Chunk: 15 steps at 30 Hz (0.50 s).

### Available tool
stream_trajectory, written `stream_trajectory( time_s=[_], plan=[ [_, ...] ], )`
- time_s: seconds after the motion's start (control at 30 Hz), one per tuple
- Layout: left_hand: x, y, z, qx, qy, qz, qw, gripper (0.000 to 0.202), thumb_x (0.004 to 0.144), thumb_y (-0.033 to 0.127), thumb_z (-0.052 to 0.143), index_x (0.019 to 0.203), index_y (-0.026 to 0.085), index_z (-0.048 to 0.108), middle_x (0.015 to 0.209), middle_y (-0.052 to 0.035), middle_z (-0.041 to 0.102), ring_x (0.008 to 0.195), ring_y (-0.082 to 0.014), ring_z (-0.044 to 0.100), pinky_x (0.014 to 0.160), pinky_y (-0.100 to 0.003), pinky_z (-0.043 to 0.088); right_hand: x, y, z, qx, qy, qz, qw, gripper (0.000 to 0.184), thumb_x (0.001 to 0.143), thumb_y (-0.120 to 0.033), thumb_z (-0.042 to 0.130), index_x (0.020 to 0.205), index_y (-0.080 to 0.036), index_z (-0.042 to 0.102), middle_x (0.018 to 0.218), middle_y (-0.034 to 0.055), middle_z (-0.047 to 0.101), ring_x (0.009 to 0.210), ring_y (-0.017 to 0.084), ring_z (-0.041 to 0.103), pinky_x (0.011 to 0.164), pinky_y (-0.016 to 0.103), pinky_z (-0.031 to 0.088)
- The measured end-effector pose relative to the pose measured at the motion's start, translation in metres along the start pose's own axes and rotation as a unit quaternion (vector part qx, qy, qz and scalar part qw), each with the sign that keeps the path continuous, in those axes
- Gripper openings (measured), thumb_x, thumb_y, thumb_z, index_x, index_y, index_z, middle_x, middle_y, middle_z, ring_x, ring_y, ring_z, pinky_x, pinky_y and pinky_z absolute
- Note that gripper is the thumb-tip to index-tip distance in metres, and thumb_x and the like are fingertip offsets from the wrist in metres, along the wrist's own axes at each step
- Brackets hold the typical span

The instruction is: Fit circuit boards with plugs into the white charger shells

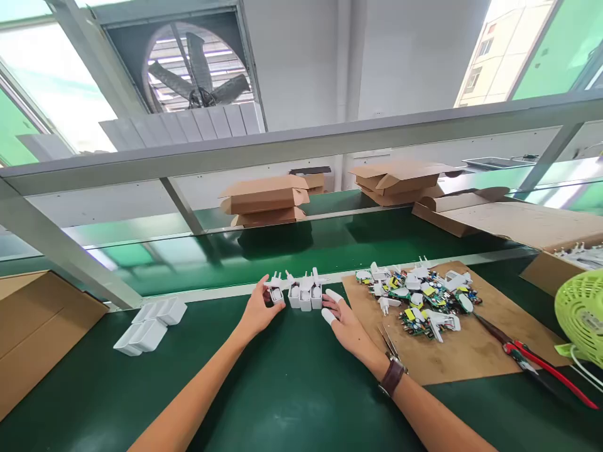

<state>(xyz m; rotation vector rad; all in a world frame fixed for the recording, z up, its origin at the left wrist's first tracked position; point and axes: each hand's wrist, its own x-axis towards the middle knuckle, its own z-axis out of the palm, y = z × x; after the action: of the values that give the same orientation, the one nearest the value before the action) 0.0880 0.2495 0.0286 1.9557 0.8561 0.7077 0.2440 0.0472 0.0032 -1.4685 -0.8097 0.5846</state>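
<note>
A short row of white plug-in charger housings with prongs (pixel 306 297) stands on the green bench in front of me. My left hand (pixel 258 309) is closed around the housing at the left end (pixel 276 294), thumb in front and fingers behind. My right hand (pixel 346 323), with white covers on its thumb and a finger, lies at the right end of the row. Its fingers are apart, and whether they touch the last housing I cannot tell. To the right, a brown board (pixel 471 358) bears a heap of circuit boards and white plug parts (pixel 419 295).
White box-shaped cases (pixel 151 328) stand at left beside a cardboard box (pixel 42 333). Tweezers (pixel 390 345) and red-handled shears (pixel 518 351) lie on the board. A green fan (pixel 581 314) stands far right. Folded cartons (pixel 268 198) sit behind, under a metal rail (pixel 301 147).
</note>
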Motion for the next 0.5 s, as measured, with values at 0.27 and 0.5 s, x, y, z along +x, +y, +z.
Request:
stream_trajectory(
  time_s=[0.27, 0.5],
  plan=[
    [-0.027, -0.025, -0.021, 0.089, -0.009, 0.081, 0.993, 0.077, 0.080, 0.036, 0.072, 0.149, 0.022, 0.041, 0.143, -0.0130, 0.061, 0.115, -0.0234, 0.069, 0.097, -0.038, 0.058, -0.017, -0.013, 0.002, -0.158, -0.052, -0.041, 0.985, 0.057, 0.097, -0.036, 0.047, 0.152, -0.019, 0.041, 0.157, 0.0164, 0.048, 0.147, 0.029, 0.045, 0.123, 0.053, 0.036],
    [-0.032, -0.039, -0.147, 0.390, 0.194, 0.069, 0.897, 0.046, 0.087, 0.034, 0.059, 0.129, 0.018, 0.061, 0.136, -0.0182, 0.061, 0.136, -0.0384, 0.049, 0.113, -0.063, 0.040, -0.044, -0.028, 0.011, -0.311, -0.057, -0.228, 0.921, 0.046, 0.102, -0.024, 0.042, 0.147, -0.017, 0.043, 0.153, 0.0210, 0.049, 0.145, 0.032, 0.047, 0.119, 0.056, 0.044]
  ],
)
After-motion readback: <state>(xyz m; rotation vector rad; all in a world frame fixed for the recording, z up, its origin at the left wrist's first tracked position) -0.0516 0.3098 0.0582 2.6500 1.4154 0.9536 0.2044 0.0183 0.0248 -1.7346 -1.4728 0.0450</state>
